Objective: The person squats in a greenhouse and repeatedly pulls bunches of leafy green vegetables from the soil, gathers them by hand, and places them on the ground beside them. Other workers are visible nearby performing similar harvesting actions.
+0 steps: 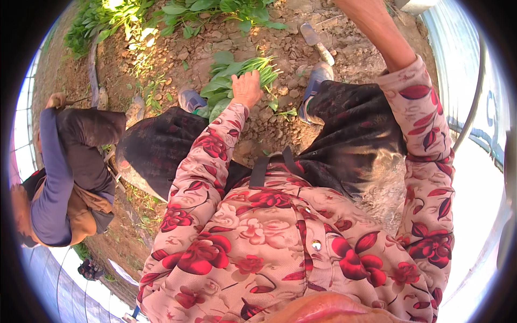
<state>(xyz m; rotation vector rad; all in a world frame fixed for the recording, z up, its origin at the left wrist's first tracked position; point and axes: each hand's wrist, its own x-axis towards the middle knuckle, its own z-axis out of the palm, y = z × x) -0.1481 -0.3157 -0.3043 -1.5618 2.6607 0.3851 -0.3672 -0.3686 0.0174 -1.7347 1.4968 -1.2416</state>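
My left hand [247, 88] is closed over a bunch of leafy greens [220, 82] on the dry soil between my feet. The broad leaves point left, and the cut-looking pale green stems lie to the right of my knuckles. My fingertips are hidden beneath the hand. My right forearm [375, 32] reaches up past the top edge, so my right hand is out of view. A flat-bladed hand tool [310, 34] with a pale, dirty handle lies on the ground just beyond my right shoe [321, 74].
Leafy green plants [222, 12] grow or lie beyond the bunch, with more foliage [87, 34] at upper left. Loose leaves [288, 114] litter the clods. A co-worker in a blue sleeve [50, 169] sits close on my left. A plastic-sheeted wall [464, 52] curves along the right.
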